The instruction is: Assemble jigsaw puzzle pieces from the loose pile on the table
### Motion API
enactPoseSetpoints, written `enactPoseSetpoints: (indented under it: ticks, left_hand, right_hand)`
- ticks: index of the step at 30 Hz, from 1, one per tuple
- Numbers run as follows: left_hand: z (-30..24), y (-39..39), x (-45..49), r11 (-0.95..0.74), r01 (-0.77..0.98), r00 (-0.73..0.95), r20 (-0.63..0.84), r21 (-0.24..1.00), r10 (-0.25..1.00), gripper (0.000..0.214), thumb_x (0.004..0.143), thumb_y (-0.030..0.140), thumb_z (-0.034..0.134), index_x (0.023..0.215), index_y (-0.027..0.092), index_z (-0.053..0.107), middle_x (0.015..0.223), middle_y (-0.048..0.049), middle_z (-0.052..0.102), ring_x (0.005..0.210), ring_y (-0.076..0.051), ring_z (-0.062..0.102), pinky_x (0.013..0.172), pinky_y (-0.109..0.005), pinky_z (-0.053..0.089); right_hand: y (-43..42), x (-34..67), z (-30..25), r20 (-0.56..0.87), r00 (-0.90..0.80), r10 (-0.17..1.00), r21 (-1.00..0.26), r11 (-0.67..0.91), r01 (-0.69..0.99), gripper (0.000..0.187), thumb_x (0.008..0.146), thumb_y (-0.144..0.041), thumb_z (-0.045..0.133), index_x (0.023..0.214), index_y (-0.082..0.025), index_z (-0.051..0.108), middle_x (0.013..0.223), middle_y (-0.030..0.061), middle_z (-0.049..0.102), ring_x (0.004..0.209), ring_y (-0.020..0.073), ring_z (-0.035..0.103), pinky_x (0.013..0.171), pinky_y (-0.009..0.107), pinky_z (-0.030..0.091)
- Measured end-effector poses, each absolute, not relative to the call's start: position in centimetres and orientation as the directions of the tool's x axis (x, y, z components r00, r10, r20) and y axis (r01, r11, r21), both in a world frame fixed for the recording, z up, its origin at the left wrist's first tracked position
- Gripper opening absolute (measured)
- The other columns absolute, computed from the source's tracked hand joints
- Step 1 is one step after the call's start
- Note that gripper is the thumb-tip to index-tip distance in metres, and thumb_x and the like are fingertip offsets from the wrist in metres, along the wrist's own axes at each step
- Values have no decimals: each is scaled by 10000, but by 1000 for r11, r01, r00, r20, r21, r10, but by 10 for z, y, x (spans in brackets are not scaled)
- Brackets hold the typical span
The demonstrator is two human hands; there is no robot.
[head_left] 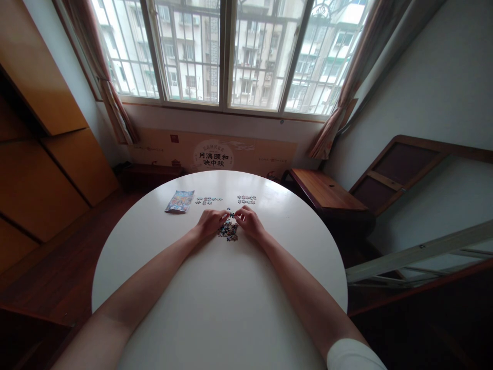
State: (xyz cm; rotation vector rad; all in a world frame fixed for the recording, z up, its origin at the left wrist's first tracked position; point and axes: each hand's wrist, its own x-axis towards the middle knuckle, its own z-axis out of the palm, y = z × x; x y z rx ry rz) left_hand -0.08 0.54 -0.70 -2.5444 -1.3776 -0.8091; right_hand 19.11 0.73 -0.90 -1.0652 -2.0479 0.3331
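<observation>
A small dark jigsaw puzzle piece (231, 215) sits between the fingertips of both hands, just above a loose pile of mixed puzzle pieces (228, 232). My left hand (211, 221) pinches it from the left, and my right hand (249, 220) pinches it from the right. Whether it is one piece or two joined is too small to tell. Beyond my left hand, several pieces (208, 200) lie spread in short rows. More pieces (246, 199) are lined up in two rows past my right hand. A colourful printed sheet or packet (179, 201) rests at the far left.
All of this lies on a round white table (185, 308). A wooden side table or bench (327, 190) stands beyond its right edge. Orange-brown cabinets (57, 180) are at the left, and a barred window (227, 56) is ahead above a printed cardboard panel (162, 149).
</observation>
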Motion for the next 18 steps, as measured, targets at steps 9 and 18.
enactPoseSetpoints:
  ticks: [9,18]
  left_hand:
    - [-8,6,-1,-565,816,438,505,124,744,322,885,379,401,907,223,682,672,-42,679,614,-150,609,576,-217,354]
    - [-6,5,-1,-562,816,434,499,135,750,268,862,356,454,955,237,676,654,-19,668,596,-130,595,580,-208,350]
  right_hand:
    - [8,191,-9,524,-352,776,-542,623,564,74,782,-150,536,767,-172,605,804,13,531,610,82,525,608,214,430]
    - [8,189,-9,502,-341,795,-547,597,586,81,824,-207,499,790,-175,565,786,11,537,628,96,518,614,220,411]
